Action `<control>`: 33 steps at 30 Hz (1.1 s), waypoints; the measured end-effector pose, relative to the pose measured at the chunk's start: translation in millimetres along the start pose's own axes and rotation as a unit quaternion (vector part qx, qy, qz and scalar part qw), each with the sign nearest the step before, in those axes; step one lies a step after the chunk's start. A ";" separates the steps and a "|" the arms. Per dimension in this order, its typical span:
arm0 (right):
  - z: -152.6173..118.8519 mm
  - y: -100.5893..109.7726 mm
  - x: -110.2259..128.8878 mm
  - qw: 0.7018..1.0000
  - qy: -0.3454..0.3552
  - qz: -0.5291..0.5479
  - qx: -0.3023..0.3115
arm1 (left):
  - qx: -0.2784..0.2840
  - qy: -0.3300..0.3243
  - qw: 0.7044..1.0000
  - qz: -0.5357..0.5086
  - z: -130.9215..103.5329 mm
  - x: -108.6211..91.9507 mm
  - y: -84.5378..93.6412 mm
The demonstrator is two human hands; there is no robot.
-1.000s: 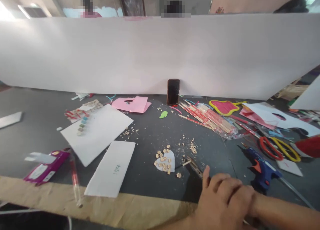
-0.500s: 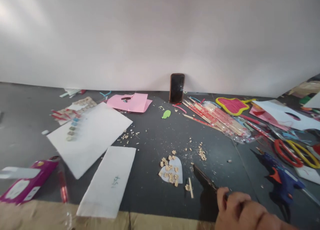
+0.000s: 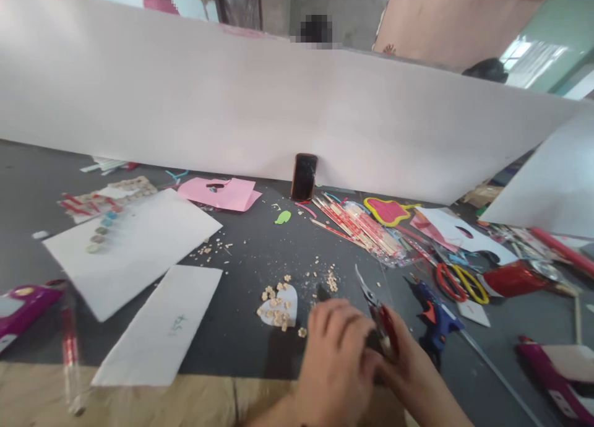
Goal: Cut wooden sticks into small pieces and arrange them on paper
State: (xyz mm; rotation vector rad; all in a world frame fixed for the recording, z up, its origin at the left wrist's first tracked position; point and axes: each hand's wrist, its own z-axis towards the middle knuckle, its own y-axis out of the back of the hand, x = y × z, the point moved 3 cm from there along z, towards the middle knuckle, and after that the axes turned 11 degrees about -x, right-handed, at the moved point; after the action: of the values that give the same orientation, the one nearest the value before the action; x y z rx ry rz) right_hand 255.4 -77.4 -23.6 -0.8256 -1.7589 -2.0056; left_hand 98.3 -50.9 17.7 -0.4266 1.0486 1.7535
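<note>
My right hand [image 3: 411, 365] is wrapped round red-handled pruning shears [image 3: 371, 297], whose curved metal blades point up and away. Close beside it on the left, my left hand [image 3: 331, 353] has its fingers curled over; what they hold, if anything, is hidden. A small dark shape shows just past its knuckles, too blurred to name. To the left of that hand lies a white heart-shaped card [image 3: 290, 300] with small flower-like wooden pieces [image 3: 277, 303] on it. Tiny wooden bits [image 3: 331, 280] are scattered beyond my hands.
On the right are a blue glue gun [image 3: 439, 319], scissors [image 3: 459, 281] and a red can [image 3: 515, 278]. Wrapped sticks [image 3: 357, 226] lie behind, near a propped phone [image 3: 304, 177]. White paper [image 3: 134, 247] and a white strip [image 3: 162, 328] lie left. A white partition [image 3: 208, 105] stands behind.
My left hand has come into view beside the right. The dark tool by the right hand is no longer plainly seen; red-handled shears now show there. The view has tilted up and turned right.
</note>
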 end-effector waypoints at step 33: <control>108.7 -21.5 65.4 0.974 0.172 -0.131 0.075 | 0.072 0.069 0.970 0.220 -0.9 43.5 48.3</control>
State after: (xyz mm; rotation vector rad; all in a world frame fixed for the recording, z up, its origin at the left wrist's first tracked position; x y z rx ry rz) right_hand 213.3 40.1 7.3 -0.1896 -1.8536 -1.9936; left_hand 36.7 -32.2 8.9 -0.2367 1.4445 2.0381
